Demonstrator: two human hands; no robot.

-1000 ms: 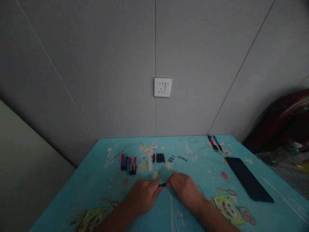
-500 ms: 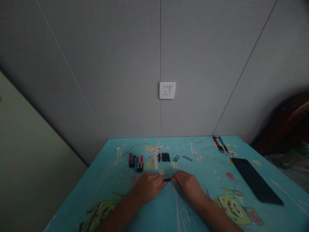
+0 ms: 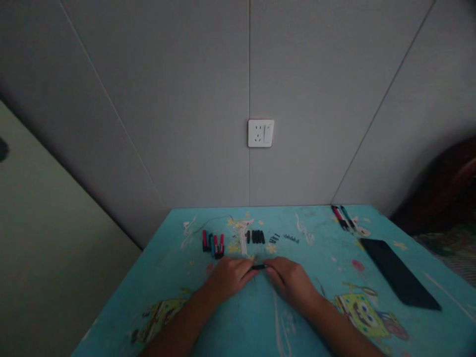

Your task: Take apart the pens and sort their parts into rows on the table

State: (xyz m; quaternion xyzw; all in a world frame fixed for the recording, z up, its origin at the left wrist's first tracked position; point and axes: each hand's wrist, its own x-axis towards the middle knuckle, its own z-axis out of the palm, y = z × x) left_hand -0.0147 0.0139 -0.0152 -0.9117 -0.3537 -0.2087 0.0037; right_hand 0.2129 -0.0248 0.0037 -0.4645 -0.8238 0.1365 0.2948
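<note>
Between my hands is a short, dark pen part [image 3: 259, 267], held level just above the blue tablecloth; its right end looks lighter. My left hand [image 3: 232, 275] pinches its left end, and the fingers of my right hand [image 3: 290, 277] are closed at its right end. Behind them lie several black grips [image 3: 258, 237] in a row, thin white refills [image 3: 243, 241], small dark pieces [image 3: 274, 238] and tiny springs [image 3: 291, 238]. Pink and blue pen barrels [image 3: 213, 244] with black ends lie behind my left hand.
At the back right corner lie whole-looking pens [image 3: 343, 218]. A flat black sheet or pouch [image 3: 399, 272] lies along the right side. The patterned tablecloth [image 3: 148, 277] reaches a grey wall with a white socket [image 3: 261, 133].
The pen part shows more between my hands, with a lighter right end in view. My right hand has shifted slightly. The whole view has moved a little.
</note>
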